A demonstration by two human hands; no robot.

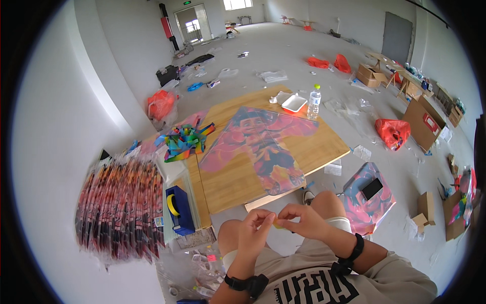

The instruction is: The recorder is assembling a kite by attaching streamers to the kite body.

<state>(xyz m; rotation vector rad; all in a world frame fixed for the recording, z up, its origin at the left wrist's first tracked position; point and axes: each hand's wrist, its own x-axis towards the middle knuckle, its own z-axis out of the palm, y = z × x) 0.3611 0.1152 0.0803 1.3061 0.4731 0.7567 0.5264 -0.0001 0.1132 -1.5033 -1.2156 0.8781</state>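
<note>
Above my lap, close to the near edge of the table, my left hand [254, 229] and my right hand [305, 221] meet with fingertips pinched together. Between them is a small yellowish piece [276, 223], mostly covered by the fingers; its kind is not clear. Beyond my hands a thin, shiny sheet printed with a colourful cartoon figure [263, 147] lies spread on the wooden table [324, 147]. To the left of my hands stands a blue tape dispenser [183, 215] with a yellow roll [172, 204].
Rainbow-coloured ribbons [185, 142] are heaped at the table's left. Many wrapped printed packs [121, 202] stand in a row beyond them. A water bottle [314, 103] and white tray [294, 104] sit at the far edge. A phone [372, 189] rests on a printed surface at right.
</note>
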